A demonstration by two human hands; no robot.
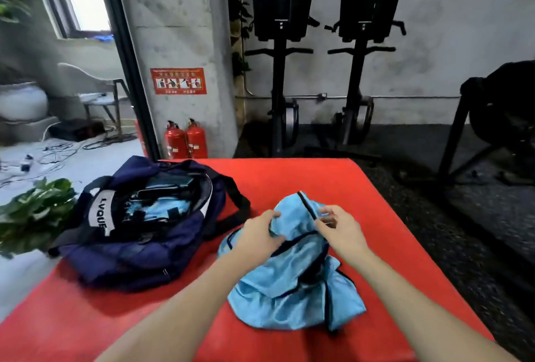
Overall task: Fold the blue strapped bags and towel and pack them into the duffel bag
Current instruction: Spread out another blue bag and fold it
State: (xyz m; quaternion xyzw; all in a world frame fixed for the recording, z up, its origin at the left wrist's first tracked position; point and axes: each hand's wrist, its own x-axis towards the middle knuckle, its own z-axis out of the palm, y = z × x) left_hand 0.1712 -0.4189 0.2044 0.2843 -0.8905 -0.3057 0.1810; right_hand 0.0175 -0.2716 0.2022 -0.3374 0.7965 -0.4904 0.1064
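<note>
A: Right, where does the blue bag [292,272] lie?

B: On the red surface [333,179], crumpled, long axis running away from the person. Thin, shiny cloth, dark trim.

A: Hands?

B: Both at its far end. Left hand [260,235] grips a fold; right hand [337,227] pinches the dark edge.

A: The duffel bag [144,225]?

B: Left of it, unzipped, nearer the left hand. Soft navy fabric.

A gym or fitness room is shown, with a red padded mat [304,182] laid over dark speckled rubber flooring [434,217]. Beyond the mat's far edge, two black exercise machines [321,51] are stood against a bare concrete wall. Two red fire extinguishers [186,140] are placed behind the mat's far left corner, under a red safety poster [178,81].
</note>
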